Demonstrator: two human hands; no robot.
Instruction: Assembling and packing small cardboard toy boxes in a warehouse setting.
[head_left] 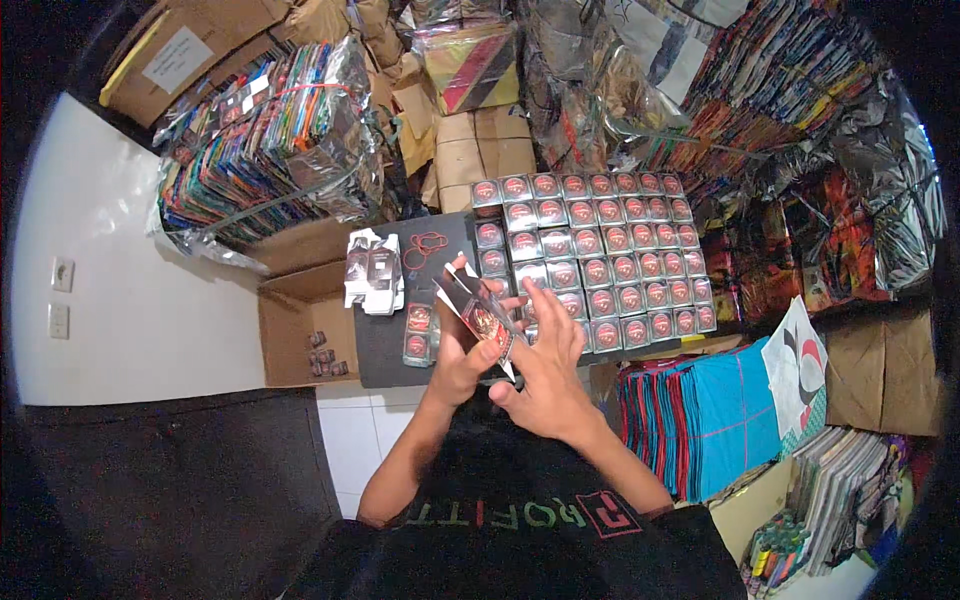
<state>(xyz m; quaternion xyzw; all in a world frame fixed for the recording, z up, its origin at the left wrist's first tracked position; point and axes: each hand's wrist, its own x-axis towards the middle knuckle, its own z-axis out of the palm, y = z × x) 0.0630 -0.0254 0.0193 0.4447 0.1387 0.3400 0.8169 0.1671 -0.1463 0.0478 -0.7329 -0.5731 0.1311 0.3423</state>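
- The room was crowded with wrapped bundles, and a dark table (382, 366) stood at the middle of the frame.
- At the centre, the left hand (460, 362) gripped a dark printed carton (488, 322) with pale edges, its thumb pressed on the printed face.
- The right hand (552, 372) was unclosed at the carton's right side, thumb and fingers apart; whether its fingertips touched the carton could not be told.
- Just left of the left hand, two small cased boxes (418, 333) lay on the table.
- Above them were red rubber bands (428, 244), with a pile of white-edged cartons (374, 272) to their left.
- Right of centre, rows of clear-cased boxes (636, 238) with red round marks filled the table.
- Toward the lower right stood a blue stack (735, 410); at left centre, an open cardboard box (284, 345) held small dark boxes (325, 358).
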